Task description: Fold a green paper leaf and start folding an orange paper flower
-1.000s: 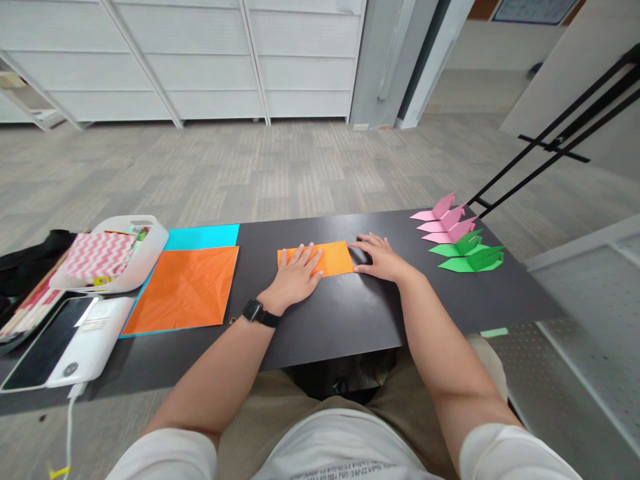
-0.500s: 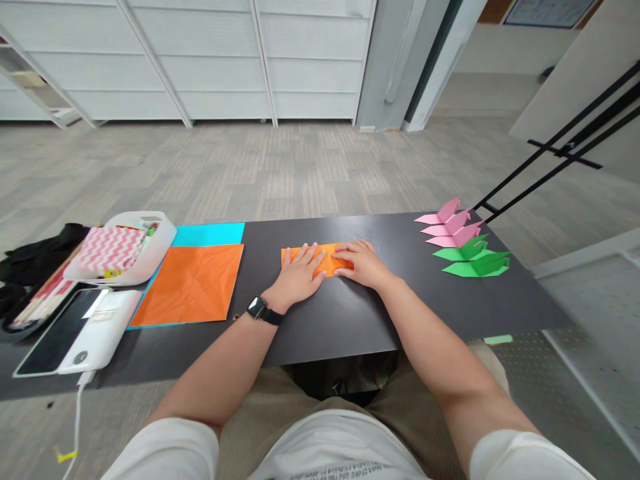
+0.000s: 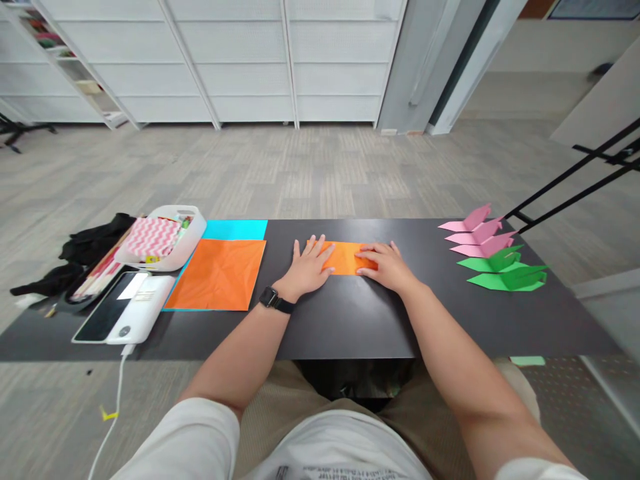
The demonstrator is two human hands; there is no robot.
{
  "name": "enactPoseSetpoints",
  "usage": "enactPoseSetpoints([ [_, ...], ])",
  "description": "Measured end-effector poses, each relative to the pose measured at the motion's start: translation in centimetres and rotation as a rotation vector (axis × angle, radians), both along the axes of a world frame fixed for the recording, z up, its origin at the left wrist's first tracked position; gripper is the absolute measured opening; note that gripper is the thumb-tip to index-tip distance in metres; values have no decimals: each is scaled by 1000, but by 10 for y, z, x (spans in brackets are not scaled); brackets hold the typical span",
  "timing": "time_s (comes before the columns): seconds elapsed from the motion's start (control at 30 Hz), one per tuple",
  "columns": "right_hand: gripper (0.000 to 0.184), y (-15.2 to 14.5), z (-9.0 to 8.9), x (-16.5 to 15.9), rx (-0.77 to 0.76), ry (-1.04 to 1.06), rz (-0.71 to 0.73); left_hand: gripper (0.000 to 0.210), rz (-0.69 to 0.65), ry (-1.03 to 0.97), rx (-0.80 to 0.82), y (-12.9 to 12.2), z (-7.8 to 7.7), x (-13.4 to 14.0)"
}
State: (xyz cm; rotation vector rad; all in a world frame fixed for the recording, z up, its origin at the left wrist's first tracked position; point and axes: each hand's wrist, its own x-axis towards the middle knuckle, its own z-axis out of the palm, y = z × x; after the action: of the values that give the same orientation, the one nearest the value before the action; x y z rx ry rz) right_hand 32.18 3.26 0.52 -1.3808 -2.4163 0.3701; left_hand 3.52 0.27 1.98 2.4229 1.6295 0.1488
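Observation:
A folded strip of orange paper point(image 3: 345, 259) lies flat on the dark table in front of me, its long side running left to right. My left hand point(image 3: 307, 265) rests over the strip's left end with the fingers spread. On the right end lies my right hand point(image 3: 385, 265), fingers stretched out and somewhat apart. Both hands press from above, and neither grasps the paper. The strip's middle shows between them, while its ends are partly hidden under the fingers.
Orange sheets point(image 3: 220, 277) lie over blue paper point(image 3: 237, 230) on the left. Beyond them are a white basket point(image 3: 193, 243), a phone point(image 3: 107, 310) and a white power bank point(image 3: 143, 310) with a cable. Pink folded birds point(image 3: 480, 232) and green folded birds point(image 3: 507, 277) line the right side.
My hands have slid apart toward the ends of the orange strip, baring more of its middle. The whole view has shifted, with the table's things appearing farther right.

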Motion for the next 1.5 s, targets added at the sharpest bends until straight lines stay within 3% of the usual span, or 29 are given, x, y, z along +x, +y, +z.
enactPoseSetpoints([
  [0.27,38,3,-4,3,-2,16,13,93,100,3,-127,12,7,-50],
  [0.43,37,3,-5,3,18,12,17,98,153,-9,-180,16,7,-78],
  [0.57,38,3,-5,3,15,9,18,87,213,-145,-67,21,12,-94],
  [0.67,37,3,-4,2,7,7,16,56,179,-431,278,21,20,-81],
  [0.73,37,3,-3,1,1,3,18,42,131,-541,399,18,22,-58],
  [0.87,40,2,0,0,-20,1,18,34,-110,-441,252,7,11,-3],
  [0.97,40,0,3,0,-30,0,17,39,-172,-300,152,6,-4,17],
  [1.1,38,-3,6,-3,-37,11,4,41,-150,-261,103,12,-13,16],
  [1.3,44,-4,5,-20,74,-8,-24,42,-162,-258,88,14,-12,14],
  [1.5,49,-3,2,-15,36,-42,-31,43,-164,-272,72,14,-13,13],
])
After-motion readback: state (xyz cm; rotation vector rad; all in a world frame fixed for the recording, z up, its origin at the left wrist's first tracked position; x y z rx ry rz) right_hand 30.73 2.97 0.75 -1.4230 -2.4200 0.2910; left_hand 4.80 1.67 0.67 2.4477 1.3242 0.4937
